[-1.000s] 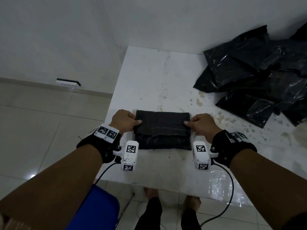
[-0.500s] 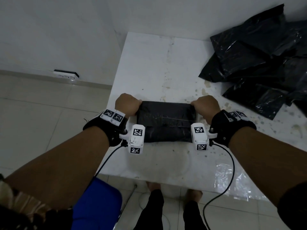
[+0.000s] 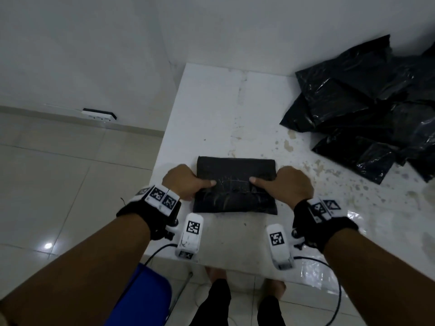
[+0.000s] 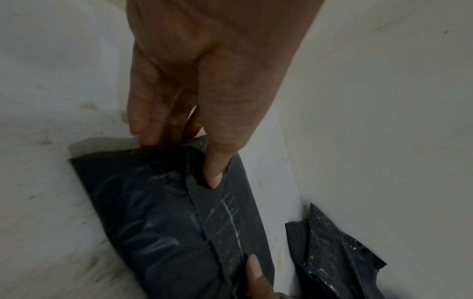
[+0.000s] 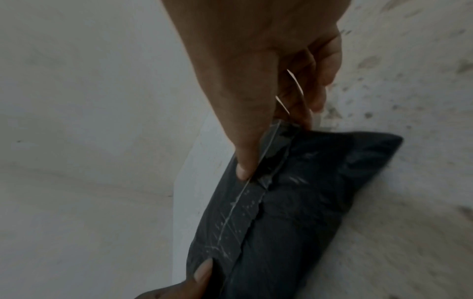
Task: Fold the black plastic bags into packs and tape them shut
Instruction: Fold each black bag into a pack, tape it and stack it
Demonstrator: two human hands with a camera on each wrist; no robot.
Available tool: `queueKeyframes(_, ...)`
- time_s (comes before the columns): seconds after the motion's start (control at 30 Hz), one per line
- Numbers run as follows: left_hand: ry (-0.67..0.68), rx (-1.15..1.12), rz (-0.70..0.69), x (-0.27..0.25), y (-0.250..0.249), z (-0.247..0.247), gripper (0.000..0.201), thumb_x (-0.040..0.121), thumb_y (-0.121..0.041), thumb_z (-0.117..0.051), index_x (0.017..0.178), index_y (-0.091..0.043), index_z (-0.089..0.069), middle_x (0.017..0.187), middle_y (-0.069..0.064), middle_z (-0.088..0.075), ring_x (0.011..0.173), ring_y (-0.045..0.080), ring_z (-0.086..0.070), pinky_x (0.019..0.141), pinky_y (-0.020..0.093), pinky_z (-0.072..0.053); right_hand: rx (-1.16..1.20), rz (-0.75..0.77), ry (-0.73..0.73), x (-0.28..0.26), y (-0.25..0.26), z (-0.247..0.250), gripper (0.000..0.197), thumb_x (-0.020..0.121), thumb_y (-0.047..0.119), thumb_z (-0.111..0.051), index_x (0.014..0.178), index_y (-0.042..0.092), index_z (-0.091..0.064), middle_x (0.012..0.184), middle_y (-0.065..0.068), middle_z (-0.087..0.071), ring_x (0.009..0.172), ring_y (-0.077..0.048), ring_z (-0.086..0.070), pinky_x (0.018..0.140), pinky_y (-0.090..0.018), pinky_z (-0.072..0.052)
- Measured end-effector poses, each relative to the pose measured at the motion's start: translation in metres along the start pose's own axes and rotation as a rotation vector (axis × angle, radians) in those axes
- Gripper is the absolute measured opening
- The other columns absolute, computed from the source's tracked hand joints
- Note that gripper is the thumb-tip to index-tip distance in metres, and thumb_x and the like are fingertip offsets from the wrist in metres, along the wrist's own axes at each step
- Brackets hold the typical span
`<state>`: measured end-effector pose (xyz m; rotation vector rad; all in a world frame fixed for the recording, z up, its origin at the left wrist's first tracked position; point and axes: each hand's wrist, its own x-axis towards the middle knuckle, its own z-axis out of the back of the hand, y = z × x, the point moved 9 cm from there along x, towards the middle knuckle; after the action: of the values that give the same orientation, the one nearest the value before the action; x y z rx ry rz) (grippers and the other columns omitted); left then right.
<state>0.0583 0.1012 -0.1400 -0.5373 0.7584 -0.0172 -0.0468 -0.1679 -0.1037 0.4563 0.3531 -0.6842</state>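
Both hands (image 3: 182, 183) (image 3: 293, 184) pinching pack (image 3: 235, 184), bags (image 3: 376, 109) nearby

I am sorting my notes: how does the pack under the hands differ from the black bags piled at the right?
The pack is one neat flat rectangle; the piled bags overlap, crumpled. Both hands grip the pack; nothing touches the pile. The pack looks matte, the pile glossy. Both are black plastic on the white table.

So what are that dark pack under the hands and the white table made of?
The pack looks like thin black plastic film: it wrinkles and catches faint glints. The table looks like a hard, smooth white top, perhaps laminate or stone, with brownish blotches; which one I cannot tell.
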Motion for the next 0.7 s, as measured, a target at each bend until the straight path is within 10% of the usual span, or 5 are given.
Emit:
queueKeyframes(0.17, -0.007, 0.031, -0.051, -0.006, -0.011, -0.006, 0.058, 0.072, -0.053, -0.081, 0.053, -0.009, -0.047, 0.062, 0.012, -0.056, 0.066, 0.028, -0.062, 0.061, 0.032, -0.044, 0.113, 0.012, 0.041, 0.002, -0.008, -0.018, 0.071, 0.072, 0.076, -0.066, 0.07, 0.004, -0.066, 0.066, -0.008, -0.065, 0.061, -0.021, -0.062, 0.053, -0.03, -0.049)
queueKeyframes(0.57, 0.02, -0.237, -0.202, -0.009, -0.063, -0.029, 0.04, 0.093, -0.036, -0.062, 0.102, 0.003, -0.068, 0.1, 0.019, -0.07, 0.093, 0.031, -0.066, 0.09, 0.049, -0.053, 0.399, -0.016, -0.083, 0.017, -0.035, 0.009, 0.047, 0.09, 0.049, -0.063, 0.106, 0.006, -0.055, 0.102, -0.011, -0.063, 0.097, -0.031, -0.06, 0.077, -0.036, -0.048)
queueKeyframes(0.7, -0.004, -0.283, -0.176, -0.021, -0.072, -0.037, 0.018, 0.097, -0.024, -0.058, 0.08, -0.019, -0.054, 0.105, 0.011, -0.062, 0.101, 0.029, -0.06, 0.097, 0.043, -0.049, 0.422, -0.012, -0.083, 0.012, -0.043, 0.008, 0.041, 0.092, 0.037, -0.065, 0.114, 0.004, -0.053, 0.113, -0.014, -0.065, 0.105, -0.033, -0.06, 0.086, -0.038, -0.05)
